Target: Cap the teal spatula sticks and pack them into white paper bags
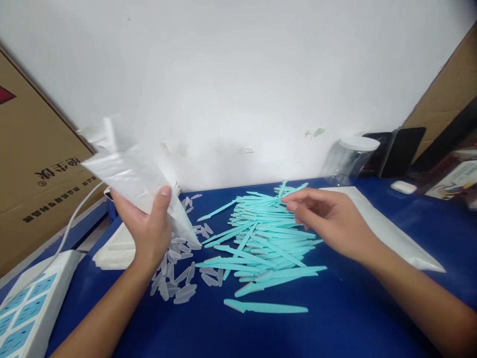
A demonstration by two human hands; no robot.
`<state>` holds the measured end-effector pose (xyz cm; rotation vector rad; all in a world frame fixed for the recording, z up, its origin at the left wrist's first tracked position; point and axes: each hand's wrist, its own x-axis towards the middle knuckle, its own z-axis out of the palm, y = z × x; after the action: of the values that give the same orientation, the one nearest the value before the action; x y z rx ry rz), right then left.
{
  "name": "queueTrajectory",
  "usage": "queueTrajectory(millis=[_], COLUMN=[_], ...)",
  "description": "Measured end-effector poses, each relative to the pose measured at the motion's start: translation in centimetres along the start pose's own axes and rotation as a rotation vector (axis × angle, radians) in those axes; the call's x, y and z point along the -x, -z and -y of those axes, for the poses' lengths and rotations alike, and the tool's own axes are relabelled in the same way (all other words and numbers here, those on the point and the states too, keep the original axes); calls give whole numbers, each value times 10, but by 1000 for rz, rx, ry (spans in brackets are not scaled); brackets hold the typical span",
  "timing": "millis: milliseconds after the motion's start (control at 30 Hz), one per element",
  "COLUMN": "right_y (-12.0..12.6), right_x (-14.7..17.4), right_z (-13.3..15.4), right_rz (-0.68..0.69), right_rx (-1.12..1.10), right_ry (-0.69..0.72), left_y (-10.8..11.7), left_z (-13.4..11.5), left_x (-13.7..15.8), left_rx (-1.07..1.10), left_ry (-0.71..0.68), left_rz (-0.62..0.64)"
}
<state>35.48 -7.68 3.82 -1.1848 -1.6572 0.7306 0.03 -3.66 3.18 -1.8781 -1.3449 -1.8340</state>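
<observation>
My left hand (pixel 151 231) is closed around a white translucent plastic bag (pixel 130 174), raised above the left side of the table. Turquoise eyebrow razors (pixel 268 238) lie in a loose pile, mostly with their handles pointing right. At the pile's upper right, my right hand (pixel 328 216) has its thumb and fingers pinched on the handle end of one razor. Clear plastic blade caps (pixel 173 278) are scattered left of the pile, partly below the bag. One separate razor (pixel 266 307) lies in front of the others.
A flat white bag (pixel 387 228) lies on the blue table (pixel 357 318) behind my right forearm. Back right are a clear jar (pixel 348 161), a phone (pixel 402 151) and a white case (pixel 403 187). A power strip (pixel 33 303), white stack (pixel 115 248) and carton (pixel 33 164) stand left.
</observation>
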Motion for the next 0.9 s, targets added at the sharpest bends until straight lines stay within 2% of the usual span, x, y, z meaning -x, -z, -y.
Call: queueTrajectory(millis=[100,200,267,333,533,633,700,800,900], right_y=[0,-2,-11,-30,-114,-147,-160,-160,-130], right_x=[-4,-17,-33,-55,-127,-149,-155,-158,-156], right_z=[-12,-25,-27,-23,5,8,7,6,8], right_rz=[-27,3,138,333,633,776,831,834,701], right_rx=[161,280,387,526,671,764,796,784,709], right_ry=[101,160,198,258,313,280,257,232,218], left_y=[-1,-4,-6,-8,-13,-11,-9,-5,-2], left_z=[5,6,6,9,26,29,27,24,24], left_x=[-4,0,4,7,10,10,9,7,7], left_rx=[-26,-71,-57,-29,21,51,61,52,58], left_ry=[11,5,29,70,173,136,74,-51,-187], left_rz=[7,242,309,318,329,322,306,216,86])
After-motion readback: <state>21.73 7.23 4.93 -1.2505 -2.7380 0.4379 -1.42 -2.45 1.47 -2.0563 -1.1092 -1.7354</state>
